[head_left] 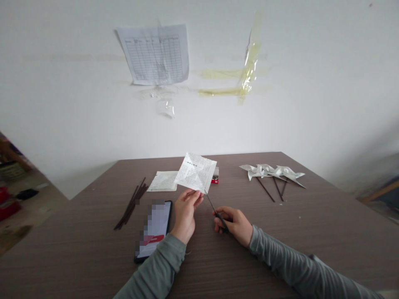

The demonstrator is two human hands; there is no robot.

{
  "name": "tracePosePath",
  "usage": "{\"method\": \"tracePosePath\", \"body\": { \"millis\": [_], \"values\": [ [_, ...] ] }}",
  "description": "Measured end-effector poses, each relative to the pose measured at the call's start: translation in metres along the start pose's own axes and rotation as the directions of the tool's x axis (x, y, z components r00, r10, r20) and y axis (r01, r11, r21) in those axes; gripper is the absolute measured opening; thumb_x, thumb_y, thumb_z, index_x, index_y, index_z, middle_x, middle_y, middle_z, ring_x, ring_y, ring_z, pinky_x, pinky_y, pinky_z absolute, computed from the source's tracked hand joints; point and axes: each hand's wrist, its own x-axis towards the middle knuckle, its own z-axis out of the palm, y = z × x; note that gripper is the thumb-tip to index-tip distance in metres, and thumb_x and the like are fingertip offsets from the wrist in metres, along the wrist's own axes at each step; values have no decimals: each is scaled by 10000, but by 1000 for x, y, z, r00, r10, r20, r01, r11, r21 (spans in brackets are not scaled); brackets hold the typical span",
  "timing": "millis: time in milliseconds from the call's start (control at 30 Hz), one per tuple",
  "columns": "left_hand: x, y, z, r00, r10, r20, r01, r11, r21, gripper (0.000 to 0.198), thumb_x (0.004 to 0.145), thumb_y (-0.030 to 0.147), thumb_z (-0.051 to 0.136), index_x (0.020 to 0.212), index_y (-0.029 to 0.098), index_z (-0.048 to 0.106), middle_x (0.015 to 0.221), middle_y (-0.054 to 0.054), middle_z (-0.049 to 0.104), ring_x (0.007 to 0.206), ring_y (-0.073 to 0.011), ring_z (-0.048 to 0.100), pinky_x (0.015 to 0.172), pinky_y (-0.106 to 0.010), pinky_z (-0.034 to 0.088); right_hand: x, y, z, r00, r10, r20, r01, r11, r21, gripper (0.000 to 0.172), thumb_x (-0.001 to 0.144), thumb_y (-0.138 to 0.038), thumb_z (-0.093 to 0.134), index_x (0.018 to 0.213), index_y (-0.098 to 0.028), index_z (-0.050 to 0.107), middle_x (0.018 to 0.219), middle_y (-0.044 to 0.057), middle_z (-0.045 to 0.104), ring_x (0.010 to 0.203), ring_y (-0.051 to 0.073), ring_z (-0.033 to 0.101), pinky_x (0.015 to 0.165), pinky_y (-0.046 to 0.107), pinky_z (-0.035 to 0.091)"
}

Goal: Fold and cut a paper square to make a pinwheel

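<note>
Diagonally creased square of printed paper (195, 172)

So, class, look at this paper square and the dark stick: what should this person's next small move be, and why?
Probably slide the dark stick tip from the corner of the printed paper square to its middle. The right hand holds the stick there, the left hand holds the paper up, and the finished paper pinwheels sit on similar sticks.

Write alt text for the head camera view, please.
A person's left hand holds up a square of printed paper while the right hand holds a thin dark stick to its corner. Paper pinwheels on sticks lie on the table nearby.
</note>
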Motion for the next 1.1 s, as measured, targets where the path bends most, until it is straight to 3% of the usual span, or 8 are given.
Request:
{"method": "tracePosePath", "body": {
  "millis": [433, 933, 1100],
  "values": [
    [-1, 1, 2, 1000, 3, 1, -3, 1000, 15, 362, 681, 169, 1175, 843, 214, 855, 865, -29, 918, 808, -209, 885, 833, -324, 743, -2, -5, 1, 1000, 10, -2, -10, 1000, 11, 721, 722, -943, 1067, 989, -321, 817, 736, 113, 830, 664, 379, 814, 757, 566, 744],
    [-2, 5, 3, 1000, -8, 11, 8, 1000, 30, 360, 687, 175, 1172, 845, 218, 851, 859, -26, 917, 799, -204, 871, 821, -316, 746, -3, -9, 3, 1000, -1, -8, 1, 1000, -18, 729, 734, -943, 1034, 999, -308, 791, 720, 89, 804, 627, 323, 741, 721, 524, 679],
    [-1, 7, 2, 999, -28, 19, 26, 997, 67, 359, 716, 161, 1163, 823, 224, 825, 874, -32, 911, 821, -220, 880, 846, -333, 745, -7, -14, 3, 1000, 10, -20, -10, 1000, -22, 695, 734, -904, 1068, 1000, -318, 805, 734, 102, 816, 657, 360, 768, 754, 557, 690]
  ]
}}
